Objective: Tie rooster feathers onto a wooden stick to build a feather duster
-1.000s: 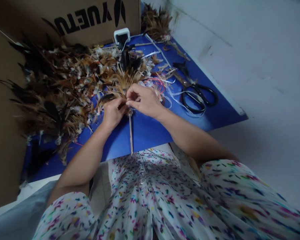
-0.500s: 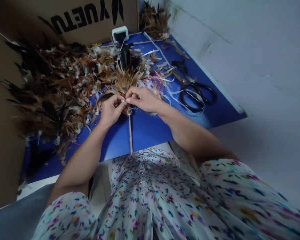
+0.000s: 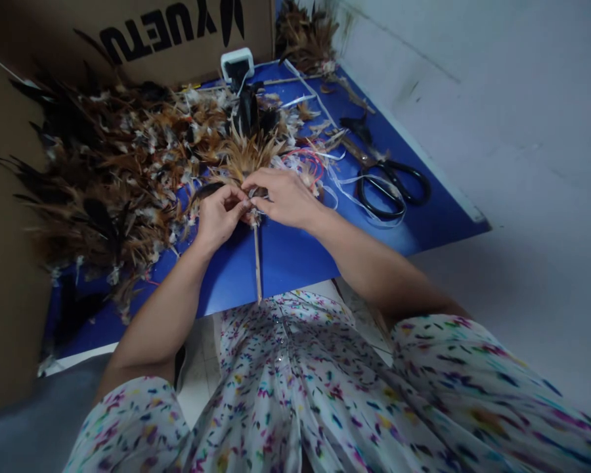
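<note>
A feather duster (image 3: 252, 154) with brown and black feathers lies on the blue tabletop, its thin wooden stick (image 3: 257, 263) pointing toward me. My left hand (image 3: 220, 217) pinches at the base of the feathers with thumb and forefinger; a small pale bit shows at the fingertips. Meeting it there, my right hand (image 3: 283, 196) has its thumb and forefinger curled around the same spot. What the right fingertips hold is too small to make out. White ribbon-like string (image 3: 342, 187) and pink string (image 3: 318, 164) lie to the right of the duster.
Loose brown and black feathers (image 3: 123, 157) heap up on the left. Black-handled scissors (image 3: 387, 190) lie at the right, near the wall (image 3: 473, 118). A cardboard box (image 3: 187, 59) stands behind, with a white-framed object (image 3: 237, 64) before it. Another feather bundle (image 3: 308, 39) sits at the back.
My right hand has shifted slightly, its forefinger lifting and arching apart from the thumb. My left hand keeps its pinch at nearly the same place.
</note>
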Demonstrator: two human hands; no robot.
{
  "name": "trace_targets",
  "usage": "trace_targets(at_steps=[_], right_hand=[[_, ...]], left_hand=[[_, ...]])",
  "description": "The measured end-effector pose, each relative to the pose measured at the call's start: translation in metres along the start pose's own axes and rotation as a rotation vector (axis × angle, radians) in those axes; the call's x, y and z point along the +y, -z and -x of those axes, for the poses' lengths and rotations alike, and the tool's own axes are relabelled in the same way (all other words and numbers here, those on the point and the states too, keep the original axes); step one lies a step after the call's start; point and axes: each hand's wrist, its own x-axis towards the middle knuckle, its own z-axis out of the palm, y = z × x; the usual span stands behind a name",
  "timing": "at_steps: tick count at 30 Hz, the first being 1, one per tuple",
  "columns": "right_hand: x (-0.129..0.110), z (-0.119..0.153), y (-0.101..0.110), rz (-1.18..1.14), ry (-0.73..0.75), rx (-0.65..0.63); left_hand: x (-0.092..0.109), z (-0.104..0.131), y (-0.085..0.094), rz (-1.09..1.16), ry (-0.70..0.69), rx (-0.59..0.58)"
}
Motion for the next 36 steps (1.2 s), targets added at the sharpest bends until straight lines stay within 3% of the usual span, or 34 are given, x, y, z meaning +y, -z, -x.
trace_targets(at_steps=[7,17,21,36], right_hand=[[0.0041,-0.0027,-0.0046,-0.175,-0.078,-0.052],[0.0015,-0.0057,-0.0011,-0.100,-0.180,-0.072],[0.0017,-0.0054,-0.0008,-0.063,-0.143,-0.097],[0.0060,-0.0061,-0.0060,-0.166,-0.224,-0.005]], left_hand=[[-0.0022,-0.0003,0.0030,-0.048,-0.008,-0.002],[-0.0002,-0.0023,0.0043,0.008,0.059,0.002],[0.0005,-0.0025,0.0039,0.057,0.095,0.034],[-0.0004,-0.0017,0.0010,0.174,0.199,0.097]])
